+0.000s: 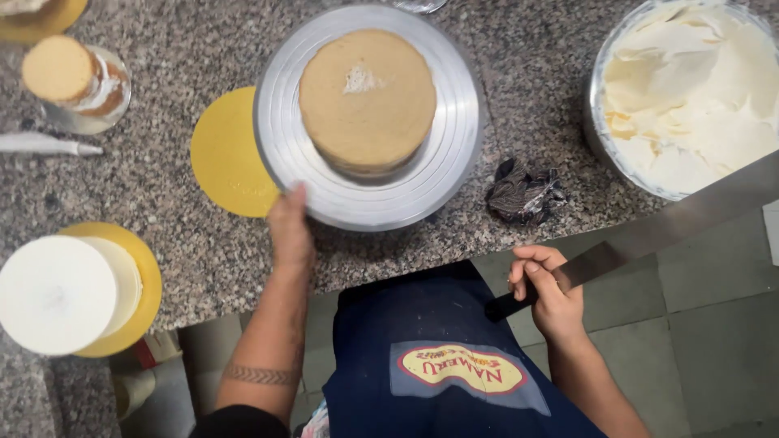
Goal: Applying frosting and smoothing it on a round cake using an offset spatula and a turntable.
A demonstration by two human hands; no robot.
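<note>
Bakery kitchen: cake turntable (369, 195), cream bowl (604, 122)

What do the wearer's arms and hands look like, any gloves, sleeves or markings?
Both hands are bare, no gloves. The left hand belongs to a forearm with a dark patterned band tattoo around it and a black sleeve edge by the elbow. The right hand and forearm show no sleeve, jewellery or markings.
</note>
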